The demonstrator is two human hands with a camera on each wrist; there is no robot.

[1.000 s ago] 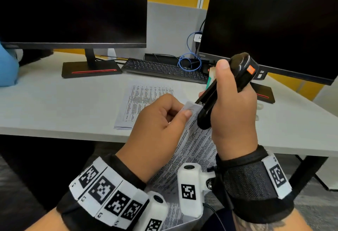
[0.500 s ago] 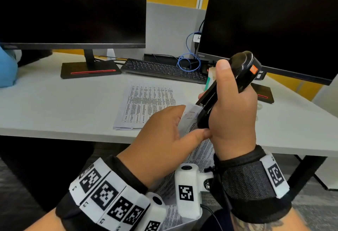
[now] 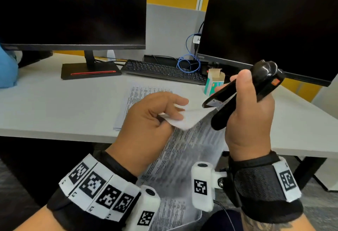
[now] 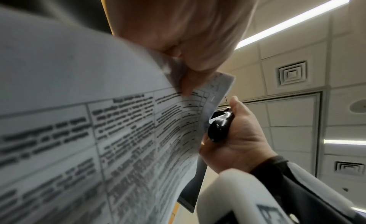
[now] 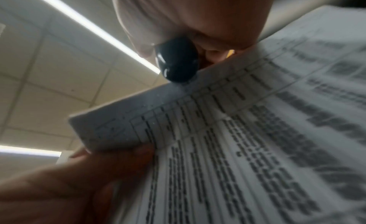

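**Office desk: stapler held at the corner of a printed bundle**

Location. A pale grey desk [image 3: 54, 106] stands against a grey and yellow partition. It carries two dark monitors, one at the left [image 3: 73, 7] and one at the right [image 3: 274, 20], with a black keyboard [image 3: 161, 71] and a coiled blue cable [image 3: 188, 62] between them. A small open carton [image 3: 214, 82] stands just in front of the keyboard's right end. A stack of printed pages [image 3: 144, 91] lies flat near the desk's front edge. A blue object [image 3: 7, 69] shows at the far left; it cannot be identified.

Items in hand. The printed sheets [image 3: 182, 157] are held in the air in front of the desk edge, above the person's lap, and hang downward from their top corner. The black stapler [image 3: 225, 113], marked orange at its rear, is also off the desk, tilted, with its front end pointing down and left.

Hands. The left hand [image 3: 146, 121] pinches the upper corner of the sheets between thumb and fingers. The right hand [image 3: 250, 124] is wrapped round the stapler, thumb lying along its upper arm.

Contact. The stapler's arm and base stand apart at the front. The corner of the sheets reaches that opening; the right wrist view shows the stapler's nose touching the paper's top edge. The print is too blurred to read.
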